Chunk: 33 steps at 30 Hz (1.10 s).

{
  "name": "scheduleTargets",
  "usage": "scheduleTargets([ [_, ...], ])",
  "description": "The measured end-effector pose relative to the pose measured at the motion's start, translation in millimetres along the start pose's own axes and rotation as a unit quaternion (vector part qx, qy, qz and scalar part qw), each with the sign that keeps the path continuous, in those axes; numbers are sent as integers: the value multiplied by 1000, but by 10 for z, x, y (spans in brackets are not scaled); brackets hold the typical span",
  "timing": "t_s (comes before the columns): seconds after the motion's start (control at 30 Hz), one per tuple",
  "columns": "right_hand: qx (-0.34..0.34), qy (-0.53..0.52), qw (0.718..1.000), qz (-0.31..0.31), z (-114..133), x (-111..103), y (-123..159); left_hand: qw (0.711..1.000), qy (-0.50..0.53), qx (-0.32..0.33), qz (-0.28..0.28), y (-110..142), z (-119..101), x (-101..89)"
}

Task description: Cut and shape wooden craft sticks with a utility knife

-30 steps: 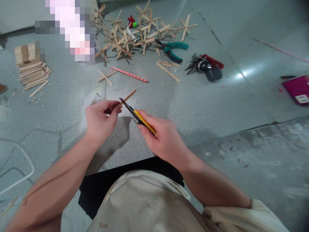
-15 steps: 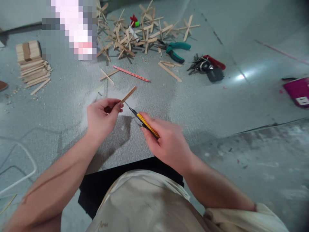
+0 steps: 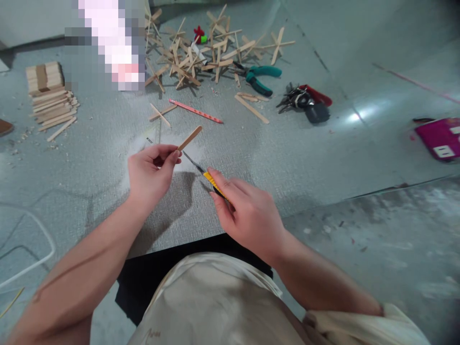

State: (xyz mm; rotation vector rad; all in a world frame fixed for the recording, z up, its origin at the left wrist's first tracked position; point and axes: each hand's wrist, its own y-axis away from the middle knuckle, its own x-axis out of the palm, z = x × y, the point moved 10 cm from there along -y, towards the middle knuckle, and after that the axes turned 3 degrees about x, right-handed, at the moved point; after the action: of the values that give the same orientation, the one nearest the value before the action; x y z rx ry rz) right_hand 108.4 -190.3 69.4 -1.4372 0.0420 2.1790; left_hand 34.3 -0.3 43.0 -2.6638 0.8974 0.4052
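Observation:
Between the thumb and fingers of my left hand (image 3: 153,167) is a flat wooden craft stick (image 3: 191,137), its free end slanting up to the right. My right hand (image 3: 247,211) is closed round a yellow and black utility knife (image 3: 212,183). The knife's thin blade points up-left, its tip close to the stick beside my left fingertips; whether it touches, I cannot tell. Beyond my hands lie a red pencil (image 3: 196,111) and two crossed sticks (image 3: 160,115).
A heap of crossed craft sticks (image 3: 187,62) lies at the back, beside teal-handled pliers (image 3: 262,79). Keys (image 3: 304,100) sit further right, and a purple packet (image 3: 438,139) at the far right. Stacked sticks (image 3: 53,98) are at the left. A white cable (image 3: 46,235) curves at lower left.
The knife and my right fingers have shifted slightly, and more of the thin blade shows in front of the yellow grip. My left hand still holds the stick in nearly the same place.

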Motion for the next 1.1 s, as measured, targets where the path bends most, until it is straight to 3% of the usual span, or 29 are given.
scheduleTargets([
  [0.8,-23,-1,999,-32,41,-75,-7,995,-44,89,0,44,-88,7],
  [1.1,2,-23,1000,-4,46,-56,-41,955,-164,245,-28,156,-439,-2],
])
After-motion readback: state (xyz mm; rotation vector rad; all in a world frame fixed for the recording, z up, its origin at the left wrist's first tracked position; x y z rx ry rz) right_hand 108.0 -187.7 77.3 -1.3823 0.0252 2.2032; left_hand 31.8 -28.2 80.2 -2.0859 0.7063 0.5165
